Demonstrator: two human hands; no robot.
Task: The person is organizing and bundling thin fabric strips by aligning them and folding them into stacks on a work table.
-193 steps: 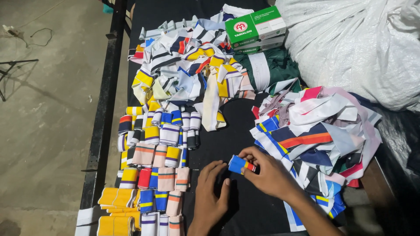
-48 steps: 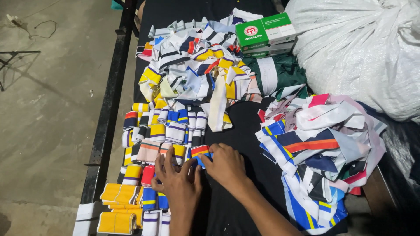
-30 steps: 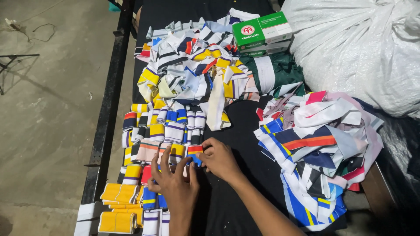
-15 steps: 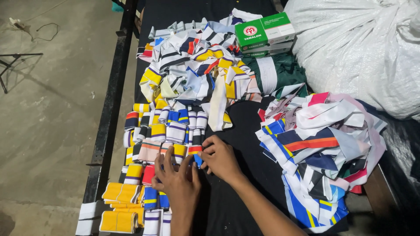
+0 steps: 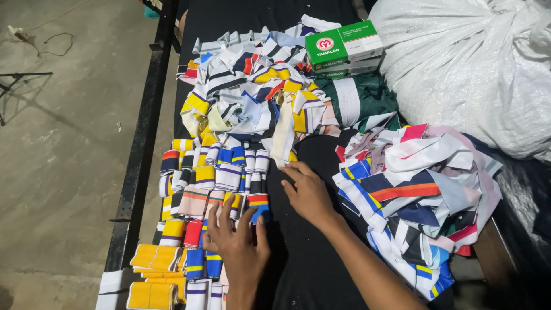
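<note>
1. Your left hand (image 5: 238, 244) lies flat, fingers spread and grasping nothing, pinning the folded red-yellow-blue rib strip (image 5: 258, 205) into its row (keeps the stack tidy).
2. Your right hand (image 5: 307, 192) rests relaxed and empty on the black table (image 5: 304, 270).

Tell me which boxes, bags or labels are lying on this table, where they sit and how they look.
Green box: far end of the table, flat carton, green with a white panel and a round red mark.
Second green box: directly under the first, only its edge shows.
White sack: far right corner, large, bulging, woven plastic.
</note>
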